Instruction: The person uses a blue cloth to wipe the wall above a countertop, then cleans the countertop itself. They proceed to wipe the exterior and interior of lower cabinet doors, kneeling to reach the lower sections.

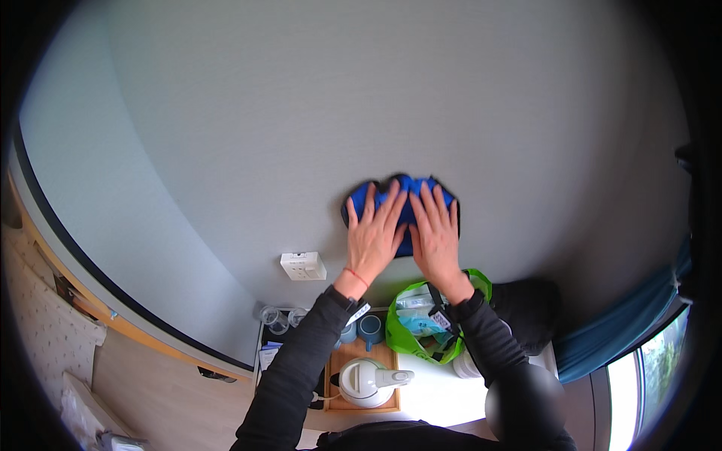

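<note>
A blue cloth with dark edging (405, 245) lies against the grey wall (361, 101), its outline uneven and slightly blurred. My left hand (372, 237) presses flat on its left half, fingers spread and pointing up. A thin red string circles that wrist. On the right half, my right hand (437, 242) presses in the same way, with the thumbs of both hands close together. The hands cover much of the cloth; whether it is folded I cannot tell. Below my right wrist stands a bright green bag (399, 335) holding plastic packages.
A white wall socket box (303, 266) sticks out left of the cloth. Below, a white electric kettle (361, 383) stands on a wooden tray (333, 369) near blue mugs (370, 330) and clear glasses (274, 321). A black bag (527, 313) and a teal curtain (615, 332) are at right.
</note>
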